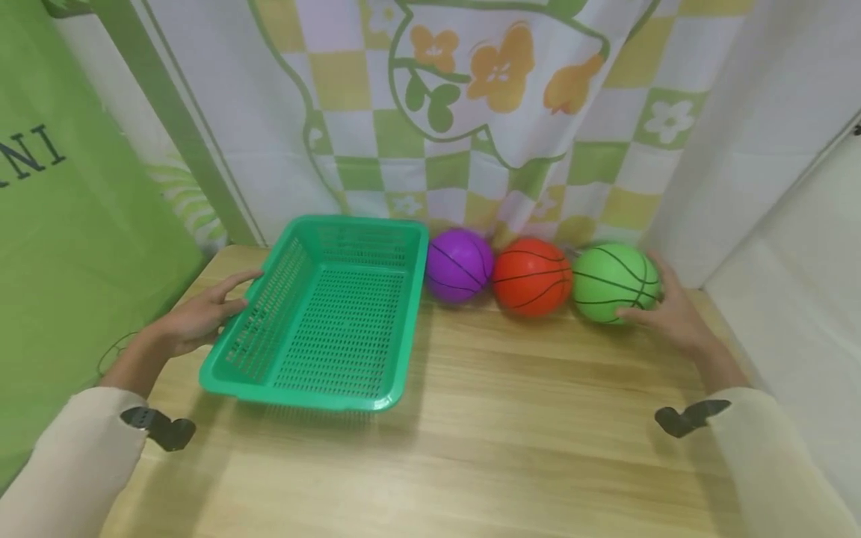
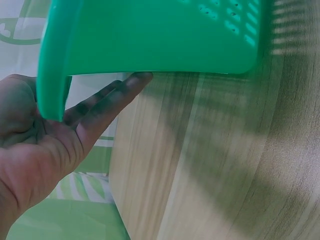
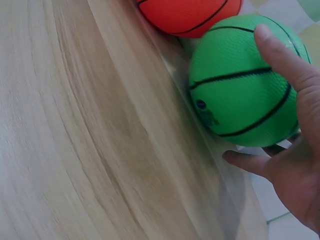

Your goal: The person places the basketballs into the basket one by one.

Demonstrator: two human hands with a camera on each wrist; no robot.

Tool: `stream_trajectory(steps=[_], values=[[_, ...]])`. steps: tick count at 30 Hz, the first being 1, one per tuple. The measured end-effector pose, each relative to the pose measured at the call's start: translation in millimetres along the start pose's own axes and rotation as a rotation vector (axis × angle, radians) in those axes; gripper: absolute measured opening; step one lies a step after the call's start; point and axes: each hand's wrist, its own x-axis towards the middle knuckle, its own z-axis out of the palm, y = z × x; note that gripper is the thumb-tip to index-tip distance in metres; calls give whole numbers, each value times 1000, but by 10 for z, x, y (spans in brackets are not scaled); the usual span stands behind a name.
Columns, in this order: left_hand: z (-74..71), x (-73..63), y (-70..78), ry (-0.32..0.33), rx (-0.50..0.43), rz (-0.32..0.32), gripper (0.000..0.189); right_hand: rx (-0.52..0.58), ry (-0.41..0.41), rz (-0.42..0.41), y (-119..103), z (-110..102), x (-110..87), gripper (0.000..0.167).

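bright, soft shadows, glare on table [image 1: 511, 448]

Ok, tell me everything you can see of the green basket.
The green basket is rectangular, open-topped and empty, apparently plastic, with perforated floor and sides and a smooth rim. Opening upward, it is at the left side of the wooden table, beside the purple ball. The left hand touches its left edge. Whether the base sits flat is unclear.
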Motion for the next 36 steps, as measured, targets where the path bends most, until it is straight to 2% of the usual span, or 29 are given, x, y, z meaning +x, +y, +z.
stream_trajectory(steps=[9, 19, 29, 32, 36], values=[[-6, -11, -2, -23, -27, 16, 62, -29, 77, 14, 3, 63, 23, 113], [-5, -3, 25, -27, 55, 35, 62, -111, 128, -9, 44, -27, -44, 114], [-39, 12, -47, -25, 14, 41, 60, -165, 86, -30, 41, -115, -203, 114], [-47, 43, -41, -20, 3, 41, 60, -186, 78, -15, -19, -147, -284, 116], [-46, 25, -27, -15, 32, 37, 61, -164, 56, 24, -90, -156, -370, 117]])
